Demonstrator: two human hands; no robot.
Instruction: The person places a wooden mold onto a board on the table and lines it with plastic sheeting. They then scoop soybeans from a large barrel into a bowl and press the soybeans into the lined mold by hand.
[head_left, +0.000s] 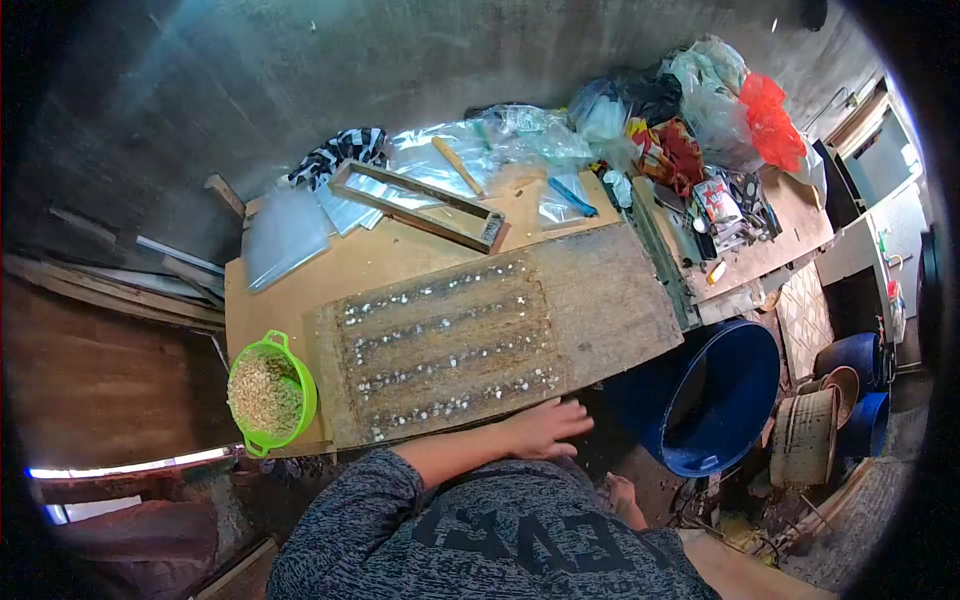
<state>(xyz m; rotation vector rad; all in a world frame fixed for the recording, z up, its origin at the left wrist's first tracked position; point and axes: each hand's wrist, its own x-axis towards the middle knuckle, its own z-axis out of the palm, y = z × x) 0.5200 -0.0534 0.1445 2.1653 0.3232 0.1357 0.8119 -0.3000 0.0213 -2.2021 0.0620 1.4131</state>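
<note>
My left hand [548,428] is stretched out with its fingers apart, holding nothing. It lies just in front of the near edge of a worn wooden board [620,300]. Several rows of small white spots [440,352] run across the board's left part. A bright green colander [310,395] stands left of the board, filled with small pale beige pieces [262,392]. Lower right of my left hand, a small patch of bare skin [624,498] shows beside my shirt; whether it is my right hand or a foot I cannot tell.
Behind the board lie a rectangular wooden frame [420,212], a wooden stick [458,166] and clear plastic sheets [285,235]. Plastic bags [715,95] pile up at the back right, near assorted tools [735,210]. A large blue barrel [745,385] stands right of the table.
</note>
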